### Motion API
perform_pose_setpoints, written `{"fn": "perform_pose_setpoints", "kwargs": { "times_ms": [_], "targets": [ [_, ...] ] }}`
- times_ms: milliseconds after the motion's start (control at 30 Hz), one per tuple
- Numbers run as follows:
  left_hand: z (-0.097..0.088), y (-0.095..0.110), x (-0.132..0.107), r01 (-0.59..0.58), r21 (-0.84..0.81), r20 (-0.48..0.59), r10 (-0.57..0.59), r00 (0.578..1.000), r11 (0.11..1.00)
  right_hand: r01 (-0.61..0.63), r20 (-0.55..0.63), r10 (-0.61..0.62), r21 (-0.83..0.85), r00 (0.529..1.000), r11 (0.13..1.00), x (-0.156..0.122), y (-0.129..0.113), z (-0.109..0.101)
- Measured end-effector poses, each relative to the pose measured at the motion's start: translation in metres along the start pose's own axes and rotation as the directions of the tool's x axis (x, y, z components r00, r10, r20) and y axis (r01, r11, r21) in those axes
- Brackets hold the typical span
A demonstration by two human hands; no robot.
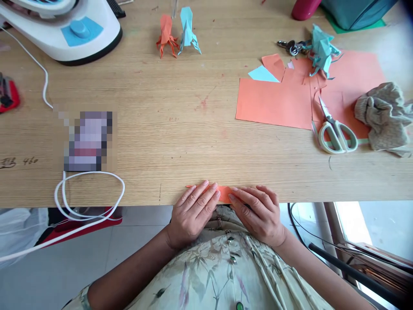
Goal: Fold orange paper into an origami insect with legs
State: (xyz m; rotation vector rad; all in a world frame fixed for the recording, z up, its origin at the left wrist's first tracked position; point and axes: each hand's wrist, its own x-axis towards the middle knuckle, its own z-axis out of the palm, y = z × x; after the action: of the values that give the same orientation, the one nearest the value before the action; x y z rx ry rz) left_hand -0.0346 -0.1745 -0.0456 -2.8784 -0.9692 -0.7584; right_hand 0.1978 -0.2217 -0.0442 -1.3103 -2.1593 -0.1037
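Note:
A small folded piece of orange paper (225, 194) lies at the table's front edge, mostly covered by my hands. My left hand (196, 209) rests on its left part, palm down with the fingers stretched out flat; a thin orange tip shows just past them. At the paper's right end, my right hand (258, 213) has bent fingers closed on the edge, its thumb hidden. Far back on the table stand an orange folded paper figure (166, 34) and a light blue one (187, 30), side by side.
Scissors (335, 129) lie over orange sheets (274, 101) at the right, near a crumpled grey cloth (385, 116). A teal paper figure (321, 51) sits behind them beside keys (292, 46). On the left are a blurred phone (87, 142), a white cable (121, 185) and a white appliance (64, 30).

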Motion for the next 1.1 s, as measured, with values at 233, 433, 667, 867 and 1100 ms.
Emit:
{"fn": "perform_pose_setpoints", "kwargs": {
  "times_ms": [233, 433, 667, 867, 1100],
  "targets": [
    [0.010, -0.001, 0.003, -0.031, 0.007, -0.163, 0.032, 0.986, 0.999, -0.016, -0.156, 0.017, 0.008, 0.988, 1.000, 0.001, -0.005, 0.009],
    [0.006, -0.005, -0.002, -0.078, -0.024, -0.127, 0.074, 0.989, 0.997, -0.035, -0.166, 0.034, -0.002, 0.985, 0.999, 0.002, -0.007, 0.011],
    [-0.006, -0.004, 0.001, -0.090, 0.019, -0.015, 0.090, 0.996, 0.996, -0.038, -0.151, 0.038, 0.001, 0.988, 0.999, -0.001, -0.007, 0.009],
    [-0.009, -0.003, 0.001, -0.092, -0.002, 0.030, 0.092, 0.995, 0.996, -0.054, -0.149, 0.055, 0.009, 0.987, 0.998, -0.004, -0.008, 0.012],
    [0.003, 0.001, -0.002, -0.041, -0.037, -0.115, 0.036, 0.993, 0.998, -0.072, -0.186, 0.065, -0.029, 0.980, 0.997, -0.006, -0.010, 0.017]
  ]
}}
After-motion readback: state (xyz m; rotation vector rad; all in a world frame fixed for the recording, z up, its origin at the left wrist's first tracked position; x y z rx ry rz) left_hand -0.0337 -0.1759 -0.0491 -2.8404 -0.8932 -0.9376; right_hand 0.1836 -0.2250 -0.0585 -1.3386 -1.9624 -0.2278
